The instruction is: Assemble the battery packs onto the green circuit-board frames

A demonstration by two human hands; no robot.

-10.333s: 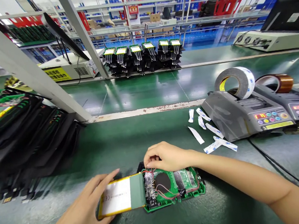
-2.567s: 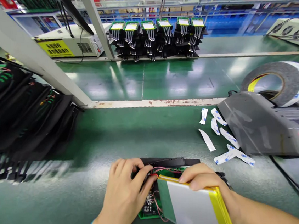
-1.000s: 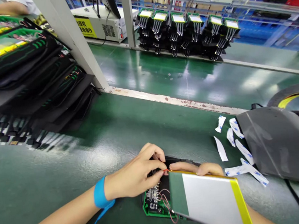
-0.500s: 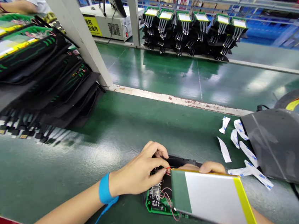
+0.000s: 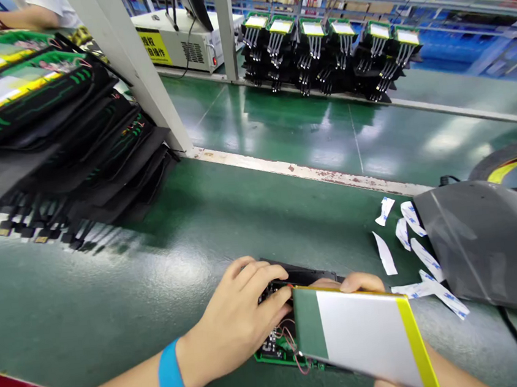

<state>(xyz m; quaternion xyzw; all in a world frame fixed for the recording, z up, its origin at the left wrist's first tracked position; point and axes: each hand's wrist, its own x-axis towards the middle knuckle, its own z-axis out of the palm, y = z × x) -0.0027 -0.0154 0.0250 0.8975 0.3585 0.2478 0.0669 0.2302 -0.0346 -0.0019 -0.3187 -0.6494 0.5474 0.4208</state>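
While the right grip (image 5: 364, 281) clasps the battery (image 5: 361, 333) with fingers over its upper edge and a thumb low down, the left grip (image 5: 238, 312) curls its fingertips at the battery's nearest upper corner; whether they pinch a wire there I cannot tell. The battery is tilted above the green case (image 5: 269, 360), which lies on the bench (image 5: 224, 221) beneath both grips. Should the right grip slip, the battery could drop and strain any wire at that corner. Just below the left fingertips, loose pink wires (image 5: 292, 342) loop beside the battery, so careless lowering could trap them. A swinging edge could also knock the exposed circuit board (image 5: 270, 344).
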